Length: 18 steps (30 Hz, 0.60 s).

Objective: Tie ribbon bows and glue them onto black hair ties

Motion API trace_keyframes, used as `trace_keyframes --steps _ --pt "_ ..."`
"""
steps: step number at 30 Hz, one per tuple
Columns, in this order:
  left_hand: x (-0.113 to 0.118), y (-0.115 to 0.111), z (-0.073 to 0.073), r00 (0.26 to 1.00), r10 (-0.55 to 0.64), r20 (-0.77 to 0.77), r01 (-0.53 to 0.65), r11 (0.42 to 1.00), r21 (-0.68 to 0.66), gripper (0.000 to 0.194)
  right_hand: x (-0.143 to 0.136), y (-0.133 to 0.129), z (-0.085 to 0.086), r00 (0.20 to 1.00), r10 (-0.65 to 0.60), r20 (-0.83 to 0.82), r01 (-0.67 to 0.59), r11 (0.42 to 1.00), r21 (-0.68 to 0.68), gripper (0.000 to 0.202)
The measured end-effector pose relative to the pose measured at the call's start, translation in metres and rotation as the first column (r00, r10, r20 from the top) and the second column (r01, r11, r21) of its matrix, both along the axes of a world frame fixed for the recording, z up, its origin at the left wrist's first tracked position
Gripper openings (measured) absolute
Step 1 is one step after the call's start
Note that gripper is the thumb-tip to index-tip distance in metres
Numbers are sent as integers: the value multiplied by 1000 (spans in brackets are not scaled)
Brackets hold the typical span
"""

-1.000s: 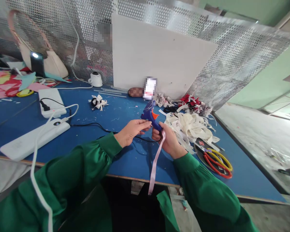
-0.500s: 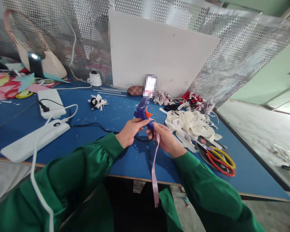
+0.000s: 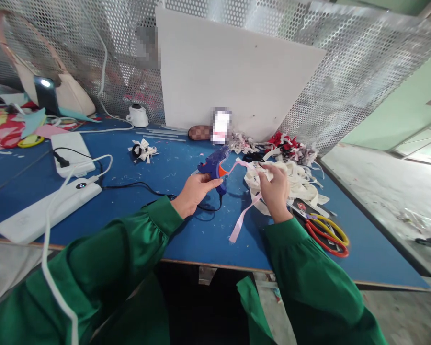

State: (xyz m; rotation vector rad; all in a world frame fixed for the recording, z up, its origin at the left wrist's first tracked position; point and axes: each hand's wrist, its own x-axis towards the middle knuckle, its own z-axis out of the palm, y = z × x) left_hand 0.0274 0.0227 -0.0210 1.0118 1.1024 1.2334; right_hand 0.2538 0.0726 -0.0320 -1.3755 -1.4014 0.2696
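- Centre of the frame: the left hand [image 3: 194, 191] is closed around the handle of a small blue plastic glue gun with an orange trigger [image 3: 212, 167], its nozzle aimed up and away.
- Just right of it, the right hand [image 3: 275, 189] pinches a long pale pink ribbon [image 3: 244, 214].
- The ribbon's long axis runs diagonally: upper end arching left toward the gun's trigger, lower end trailing onto the blue surface [image 3: 201, 239].
- The right hand's grip is nearer the ribbon; the gun lies to its left.

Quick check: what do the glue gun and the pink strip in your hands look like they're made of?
Glue gun in left hand: looks like hard moulded plastic, blue with orange trigger, slight sheen. Pink strip in right hand: probably satin ribbon; thin, limp, curls freely, faintly glossy.
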Motion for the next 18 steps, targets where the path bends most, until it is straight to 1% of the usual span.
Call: trace_keyframes --steps 1,2,3,4,5,7,9,11,14,16,18 --pt "0 0 -2 1000 -17 -15 17 1000 -1 28 2 -2 2 987 -87 135 65 986 156 22" --pt "1 0 -5 999 -38 -30 38 999 1 29 1 -5 4 962 -144 233 72 953 295 25" --pt "1 0 -7 997 -61 -47 61 998 5 30 -1 -9 6 937 -174 303 41 916 398 26" --pt "2 0 -10 995 -82 -64 83 996 14 31 -4 -14 8 913 -185 363 -5 886 464 26" --pt "3 0 -12 991 -102 -82 104 994 24 32 -9 -19 10 885 -187 426 -58 864 500 26" --pt "4 -1 -16 985 -130 -116 134 990 31 34 -18 -28 13 833 -195 518 -136 835 533 26" --pt "5 -2 -16 976 -144 -165 149 989 20 34 -26 -33 15 790 -196 582 -190 823 536 24" --pt "6 -4 -15 965 -150 -215 156 988 12 33 -31 -34 16 748 -214 629 -228 806 546 20" --pt "7 -7 -12 949 -162 -269 175 984 22 29 -32 -32 17 704 -267 659 -269 758 594 12" --pt "6 -7 -12 940 -170 -297 187 982 31 28 -31 -32 18 722 -259 642 -278 740 612 11" --pt "5 -6 -14 934 -170 -315 192 980 40 29 -28 -32 20 797 -210 566 -242 748 618 11"
